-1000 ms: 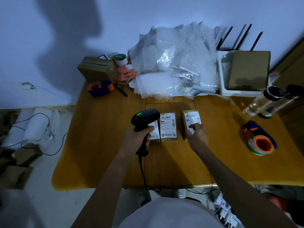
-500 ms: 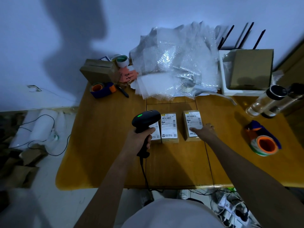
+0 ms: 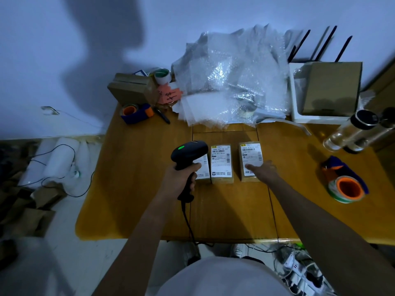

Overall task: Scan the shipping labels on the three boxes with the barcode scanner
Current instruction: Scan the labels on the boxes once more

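Observation:
Three small cardboard boxes with white shipping labels lie in a row mid-table. The left box [image 3: 203,170] is mostly hidden behind the scanner. The middle box [image 3: 221,163] shows its whole label. The right box [image 3: 249,155] lies under the fingertips of my right hand [image 3: 264,170], which rests flat on its lower label. My left hand [image 3: 181,178] grips the handle of a black barcode scanner [image 3: 189,153], whose green light is lit and whose head points over the left box.
The wooden table [image 3: 139,189] carries bubble wrap [image 3: 233,82] at the back, a brown box [image 3: 132,88], tape dispensers [image 3: 136,112] [image 3: 346,184], a white tray with a carton [image 3: 329,90] and a clear bottle [image 3: 352,133] at right. The scanner cable [image 3: 188,223] drops over the front edge.
My right hand slid off the right box's label to its lower right side, then came back onto the lower label. The scanner has stayed over the left box.

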The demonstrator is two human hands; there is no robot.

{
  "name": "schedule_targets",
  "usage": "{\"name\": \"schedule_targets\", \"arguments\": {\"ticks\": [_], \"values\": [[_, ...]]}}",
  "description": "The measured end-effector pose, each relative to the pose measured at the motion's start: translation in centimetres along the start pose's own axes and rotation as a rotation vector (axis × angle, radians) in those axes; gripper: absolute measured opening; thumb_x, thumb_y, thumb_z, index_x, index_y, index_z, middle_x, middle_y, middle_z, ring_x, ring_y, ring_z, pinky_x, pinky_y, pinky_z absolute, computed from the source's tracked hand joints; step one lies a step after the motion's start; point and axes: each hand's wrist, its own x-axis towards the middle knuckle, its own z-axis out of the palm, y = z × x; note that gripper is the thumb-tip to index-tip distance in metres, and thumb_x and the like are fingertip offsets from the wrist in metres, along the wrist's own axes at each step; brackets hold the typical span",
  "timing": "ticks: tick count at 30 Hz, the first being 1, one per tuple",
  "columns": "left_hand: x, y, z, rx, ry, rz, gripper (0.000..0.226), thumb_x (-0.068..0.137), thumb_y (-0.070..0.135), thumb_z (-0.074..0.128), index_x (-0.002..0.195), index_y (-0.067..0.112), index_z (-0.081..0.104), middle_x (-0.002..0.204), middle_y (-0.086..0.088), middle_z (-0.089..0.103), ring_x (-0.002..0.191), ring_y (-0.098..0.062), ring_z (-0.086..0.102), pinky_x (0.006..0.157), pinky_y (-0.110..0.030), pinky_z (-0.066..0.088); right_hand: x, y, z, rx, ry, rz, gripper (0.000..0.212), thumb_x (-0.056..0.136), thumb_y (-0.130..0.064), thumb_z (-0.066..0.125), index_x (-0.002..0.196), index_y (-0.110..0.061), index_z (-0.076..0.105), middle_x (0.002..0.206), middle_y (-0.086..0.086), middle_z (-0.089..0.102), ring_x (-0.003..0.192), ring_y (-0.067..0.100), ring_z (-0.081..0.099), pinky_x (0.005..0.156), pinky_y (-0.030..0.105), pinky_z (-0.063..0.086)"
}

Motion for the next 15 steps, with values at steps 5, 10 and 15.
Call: {"name": "schedule_targets", "arguments": {"ticks": [5, 10, 15], "values": [[-0.3, 0.5, 0.5, 0.000, 0.002, 0.012, 0.018, 0.090, 0.020, 0.074, 0.085, 0.010, 0.060, 0.058, -0.001, 0.055, 0.047, -0.018, 0.048, 0.054, -0.032, 0.045, 2.8, 2.4, 0.9, 0.007, 0.011, -0.011, 0.109, 0.066, -0.071, 0.077, 0.141, -0.002, 0.040, 0.131, 0.021, 0.060, 0.115, 0.041, 0.064, 0.086, 0.054, 0.060], [-0.6, 0.8, 0.5, -0.009, -0.014, 0.031, 0.018, 0.091, 0.021, 0.074, 0.084, 0.012, 0.060, 0.059, -0.002, 0.055, 0.048, -0.017, 0.048, 0.055, -0.032, 0.046, 2.8, 3.3, 0.9, 0.034, -0.028, -0.002, 0.106, 0.058, -0.078, 0.076, 0.129, -0.002, 0.054, 0.120, 0.019, 0.066, 0.103, 0.037, 0.069, 0.079, 0.049, 0.062], [-0.7, 0.7, 0.0, -0.026, -0.013, 0.034, 0.016, 0.091, 0.020, 0.074, 0.090, 0.010, 0.061, 0.059, -0.001, 0.055, 0.048, -0.017, 0.048, 0.055, -0.033, 0.046, -2.0, 1.4, -0.2, 0.082, -0.061, -0.009, 0.072, 0.074, -0.059, 0.079, 0.118, -0.004, 0.063, 0.114, 0.017, 0.070, 0.101, 0.035, 0.070, 0.082, 0.047, 0.061]]}}
